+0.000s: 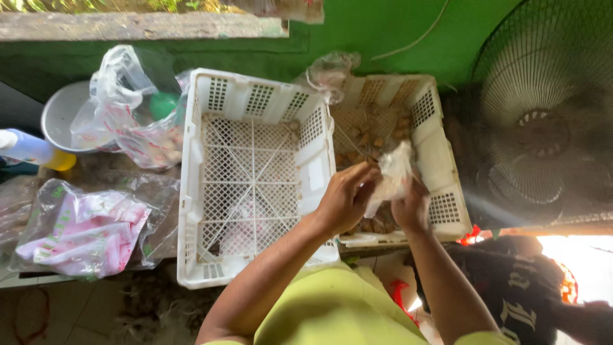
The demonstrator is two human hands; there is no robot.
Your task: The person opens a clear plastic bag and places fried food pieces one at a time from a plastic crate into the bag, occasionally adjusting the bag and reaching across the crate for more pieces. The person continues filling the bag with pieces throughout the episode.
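Right of centre in the frame, the person is holding a small clear plastic bag (391, 174) with both hands above the cream crate (440, 163), which is holding brown pieces (377, 142). The left hand (345, 198) is gripping the bag's lower left edge; the right hand (412, 207) is clamping it from below. The hands are sitting close together, equally near. The bag's long axis is running upward, away from the person. The white crate (191, 191) is standing just left, touching the cream one.
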